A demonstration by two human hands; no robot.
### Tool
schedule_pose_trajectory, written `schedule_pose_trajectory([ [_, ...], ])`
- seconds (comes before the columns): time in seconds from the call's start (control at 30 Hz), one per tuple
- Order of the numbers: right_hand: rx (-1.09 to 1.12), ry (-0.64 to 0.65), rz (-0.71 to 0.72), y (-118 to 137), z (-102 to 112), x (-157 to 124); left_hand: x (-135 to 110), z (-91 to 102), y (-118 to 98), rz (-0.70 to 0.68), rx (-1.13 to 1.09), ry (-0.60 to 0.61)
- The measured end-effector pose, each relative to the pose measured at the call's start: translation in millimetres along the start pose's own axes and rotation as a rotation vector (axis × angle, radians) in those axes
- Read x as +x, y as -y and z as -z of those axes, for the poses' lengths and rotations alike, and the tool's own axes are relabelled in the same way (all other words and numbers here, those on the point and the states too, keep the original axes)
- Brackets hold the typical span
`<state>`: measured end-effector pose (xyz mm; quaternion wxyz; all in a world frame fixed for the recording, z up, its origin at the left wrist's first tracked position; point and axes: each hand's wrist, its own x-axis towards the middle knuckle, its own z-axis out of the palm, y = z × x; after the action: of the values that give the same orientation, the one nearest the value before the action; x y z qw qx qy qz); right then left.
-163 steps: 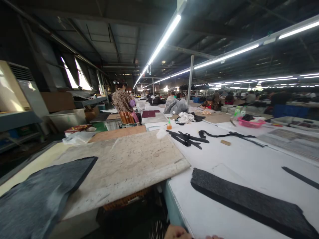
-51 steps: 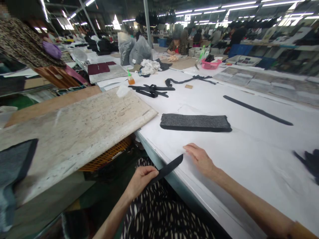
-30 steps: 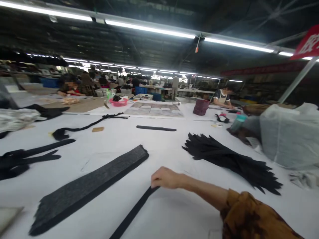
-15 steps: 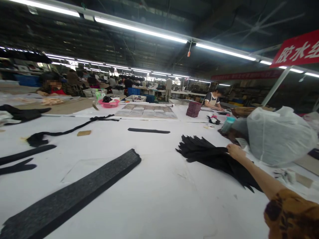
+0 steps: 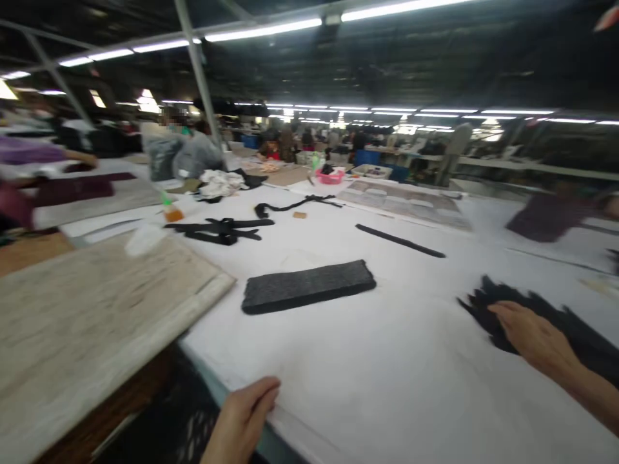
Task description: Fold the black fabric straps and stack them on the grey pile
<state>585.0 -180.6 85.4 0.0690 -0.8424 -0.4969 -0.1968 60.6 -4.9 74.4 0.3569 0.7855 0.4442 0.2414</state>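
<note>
One black strip pile [image 5: 580,328] slants lengthwise under the nearer right hand [image 5: 536,334], grip unclear; the left hand [image 5: 242,412] is pinched together.

the stack [image 5: 307,283] is charcoal grey, finely mottled on top, black along its near side. the pile [image 5: 578,328], the strip [image 5: 400,241] and the tangle [image 5: 220,230] are plain black. the table [image 5: 411,361] is white, its side pale blue-green; the board [image 5: 111,309] beige with brownish streaks. the bottle [image 5: 173,212] is orange, green-tipped, the basket [image 5: 329,177] pink, the card [image 5: 300,215] tan, the bags [image 5: 198,158] grey.
</note>
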Motion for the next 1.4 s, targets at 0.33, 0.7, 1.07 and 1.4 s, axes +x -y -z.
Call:
schedule_pose_trajectory([
  [0.33, 0.287, 0.143, 0.767, 370, 13, 46, 29, 5.2, 3, -0.216, 0.453, -0.030],
  [0.7, 0.069, 0.228, 0.833, 430, -4, 59, 40, -4.6, 33, -0.252, 0.470, -0.139],
  [1.07, 0.178, 0.406, 0.788, 422, 27, 52, 31, -14.7, 35, -0.403, 0.485, -0.333],
  [1.4, 0.399, 0.410, 0.630, 430, 20, 32, 48, -21.8, 25, -0.255, 0.743, -0.251],
])
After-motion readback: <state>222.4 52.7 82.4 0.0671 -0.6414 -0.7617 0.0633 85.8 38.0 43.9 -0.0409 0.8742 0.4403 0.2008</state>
